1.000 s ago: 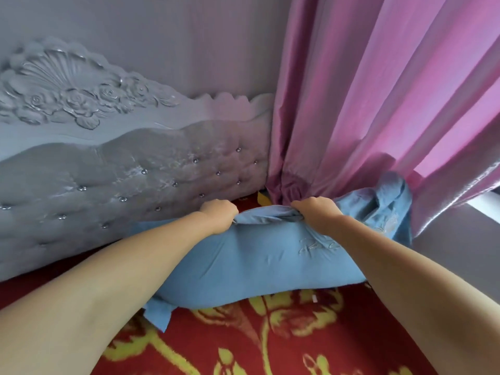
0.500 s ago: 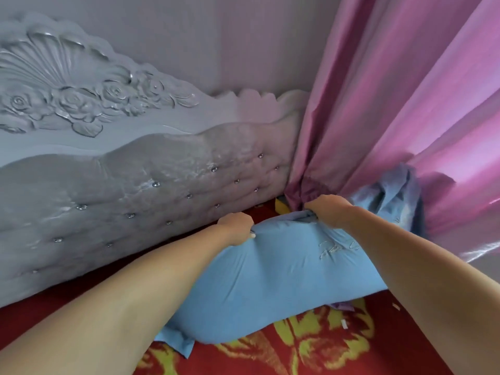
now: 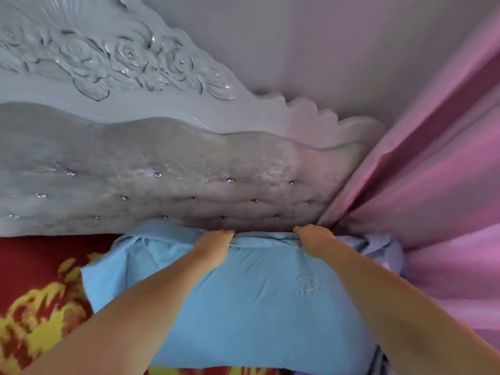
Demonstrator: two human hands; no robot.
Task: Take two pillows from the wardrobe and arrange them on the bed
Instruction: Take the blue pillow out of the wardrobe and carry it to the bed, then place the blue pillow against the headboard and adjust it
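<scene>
A grey carved headboard [image 3: 151, 136] spans the frame from nine o'clock toward two o'clock, roses and a shell motif raised along its upper edge. Its lower panel is padded and tufted with small shiny studs [image 3: 157, 175] set in rows. Above it, at twelve o'clock, rises a plain pale wall [image 3: 311, 41]. A pink curtain [image 3: 438, 169] hangs in folds at three o'clock, its edge touching the headboard's right end.

pillow [image 3: 257, 288] embroidery illegible, no readable text
</scene>
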